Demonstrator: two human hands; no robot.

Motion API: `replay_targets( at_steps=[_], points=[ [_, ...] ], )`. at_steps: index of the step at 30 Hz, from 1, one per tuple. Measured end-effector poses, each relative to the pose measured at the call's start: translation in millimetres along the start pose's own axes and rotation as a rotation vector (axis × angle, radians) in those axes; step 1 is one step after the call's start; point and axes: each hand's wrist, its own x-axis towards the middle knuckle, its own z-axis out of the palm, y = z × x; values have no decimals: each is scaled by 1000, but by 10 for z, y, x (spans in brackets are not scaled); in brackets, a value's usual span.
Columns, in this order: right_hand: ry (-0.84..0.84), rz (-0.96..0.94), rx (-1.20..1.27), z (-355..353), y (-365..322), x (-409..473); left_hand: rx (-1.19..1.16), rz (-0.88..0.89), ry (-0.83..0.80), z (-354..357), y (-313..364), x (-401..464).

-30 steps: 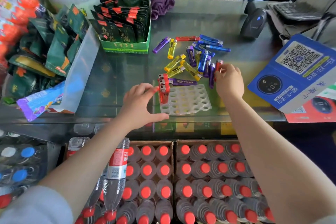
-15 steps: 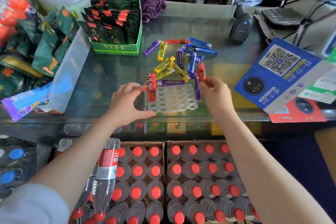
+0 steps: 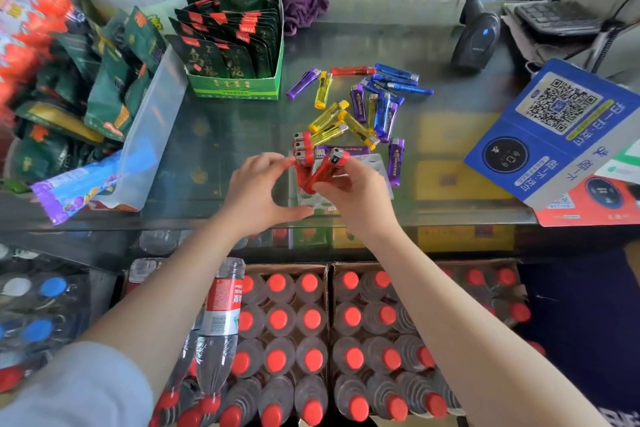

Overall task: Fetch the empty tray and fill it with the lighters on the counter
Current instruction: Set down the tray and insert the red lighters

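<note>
Glass counter [image 3: 221, 135]: tray [image 3: 375, 166] holds upright red lighters [image 3: 302, 152]; right hand [image 3: 353, 194] grip pinches another [image 3: 329, 166], left hand [image 3: 258, 192] grip spread.

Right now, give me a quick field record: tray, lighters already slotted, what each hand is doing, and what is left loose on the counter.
tray: white holed tray on the glass counter, mostly covered by the hands
slotted: red lighters upright along its left edge
right hand: holds a tilted red lighter at the tray
left hand: fingers at the slotted red lighters, thumb by the tray's near edge
loose: pile of yellow, blue and purple lighters plus one red, beyond the tray
fill: most holes hidden, count unclear
</note>
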Motion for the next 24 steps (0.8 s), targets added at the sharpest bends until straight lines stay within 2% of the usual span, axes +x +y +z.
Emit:
replay_targets(
  at_steps=[7,13,16,20,24],
  points=[
    [7,-78,-363,108,24,12,-1,28,-9,-2,17,-19],
    [53,-80,-400,133,30,-1,-9,37,-16,-25,10,-22],
    [37,-107,-538,142,12,-11,-17,40,-18,-21,8,-20],
    [28,-234,-765,148,-73,-8,-5,27,-18,7,0,-16],
    [-49,-220,-768,108,-117,35,-12,31,-22,19,-8,-5]
  ],
)
